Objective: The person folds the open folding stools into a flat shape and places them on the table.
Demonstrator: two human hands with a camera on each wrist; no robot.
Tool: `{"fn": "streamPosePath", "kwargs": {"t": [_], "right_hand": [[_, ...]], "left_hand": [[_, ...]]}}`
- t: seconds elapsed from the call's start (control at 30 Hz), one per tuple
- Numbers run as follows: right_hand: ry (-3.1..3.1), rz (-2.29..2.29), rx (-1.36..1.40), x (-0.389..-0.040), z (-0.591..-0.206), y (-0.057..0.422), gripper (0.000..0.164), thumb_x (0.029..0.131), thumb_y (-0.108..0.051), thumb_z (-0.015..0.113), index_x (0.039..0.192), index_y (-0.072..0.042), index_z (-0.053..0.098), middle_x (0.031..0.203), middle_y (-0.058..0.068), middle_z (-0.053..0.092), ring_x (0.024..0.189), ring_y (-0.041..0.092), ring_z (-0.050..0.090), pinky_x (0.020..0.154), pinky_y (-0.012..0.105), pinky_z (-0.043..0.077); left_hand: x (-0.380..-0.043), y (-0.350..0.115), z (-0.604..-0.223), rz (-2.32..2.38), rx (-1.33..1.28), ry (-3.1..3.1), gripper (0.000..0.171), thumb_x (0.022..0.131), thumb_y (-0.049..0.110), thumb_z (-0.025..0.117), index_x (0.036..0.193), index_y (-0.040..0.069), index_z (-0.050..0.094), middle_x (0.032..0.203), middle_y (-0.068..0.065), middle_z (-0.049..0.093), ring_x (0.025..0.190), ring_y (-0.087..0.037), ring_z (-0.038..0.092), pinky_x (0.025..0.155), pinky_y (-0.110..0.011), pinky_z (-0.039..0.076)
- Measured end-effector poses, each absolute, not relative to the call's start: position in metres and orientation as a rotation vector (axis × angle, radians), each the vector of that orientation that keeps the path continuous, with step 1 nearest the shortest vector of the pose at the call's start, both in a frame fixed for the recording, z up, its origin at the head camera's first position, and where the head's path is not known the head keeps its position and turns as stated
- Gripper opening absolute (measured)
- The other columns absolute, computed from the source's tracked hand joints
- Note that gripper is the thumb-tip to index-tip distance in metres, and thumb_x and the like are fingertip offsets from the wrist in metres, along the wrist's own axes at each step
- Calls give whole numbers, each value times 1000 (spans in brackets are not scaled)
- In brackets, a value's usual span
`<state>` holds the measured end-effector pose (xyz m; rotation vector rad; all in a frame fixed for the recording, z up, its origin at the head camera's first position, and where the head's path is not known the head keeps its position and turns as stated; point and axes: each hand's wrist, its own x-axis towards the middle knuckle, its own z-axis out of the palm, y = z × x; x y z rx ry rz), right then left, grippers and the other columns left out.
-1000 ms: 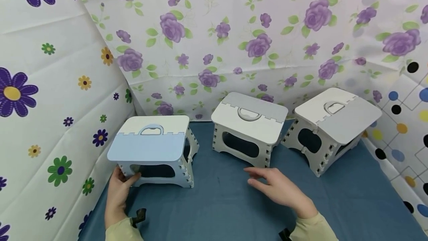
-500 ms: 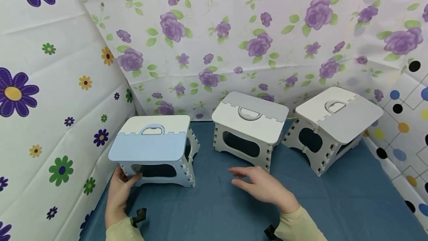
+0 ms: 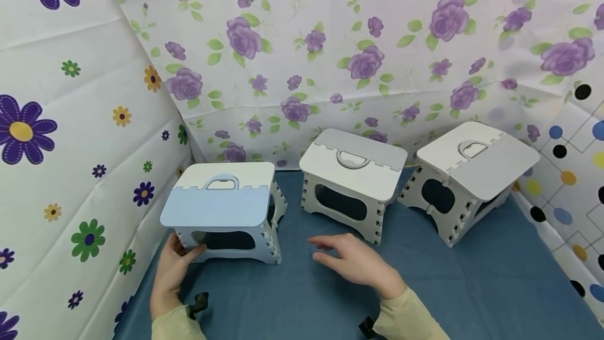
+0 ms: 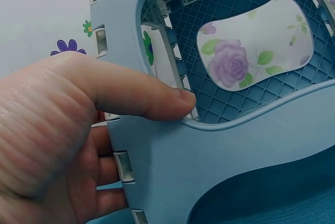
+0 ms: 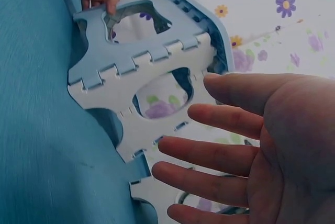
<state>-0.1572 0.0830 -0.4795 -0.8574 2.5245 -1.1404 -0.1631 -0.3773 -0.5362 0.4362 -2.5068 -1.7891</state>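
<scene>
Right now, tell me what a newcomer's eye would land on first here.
Probably the blue-and-white stool at the left of the head view, its front panel gripped near the left edge by the left hand. Next would come the grey-and-white middle stool and the grey-and-white right-hand stool, both before a rose-patterned backdrop. The right hand is open and empty, just right of the blue-and-white stool.

A makeshift booth, judging by the patterned sheets (image 3: 283,80) walling in a blue cloth-covered surface (image 3: 283,306).
</scene>
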Motion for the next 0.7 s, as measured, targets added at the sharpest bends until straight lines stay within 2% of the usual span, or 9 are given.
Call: {"fn": "streamPosePath", "kwargs": {"t": [0.23,0.43,0.7], "right_hand": [[2540,-1176,-818,-157,-482,70,45,111,-46,59,148,-21,65,138,0,71,124,19,68,102,48,55],[2584,-1204,-748,-157,-483,55,45,111,-45,60,148,-21,65,137,-3,72,122,19,69,98,45,57],[2588,-1220,-579,-159,-487,35,58,109,-46,62,159,-19,53,141,9,69,126,28,67,99,53,56]], "left_hand": [[-164,-375,-536,-1818,384,-2505,90,100,13,79,169,5,23,163,-25,39,143,-33,42,85,-8,42],[-163,-372,-532,-1805,344,-2525,94,98,14,82,171,10,22,164,-23,39,146,-34,41,89,-10,41],[-164,-368,-531,-1815,319,-2542,95,97,14,83,171,11,22,166,-22,37,149,-35,38,91,-11,40]]}}
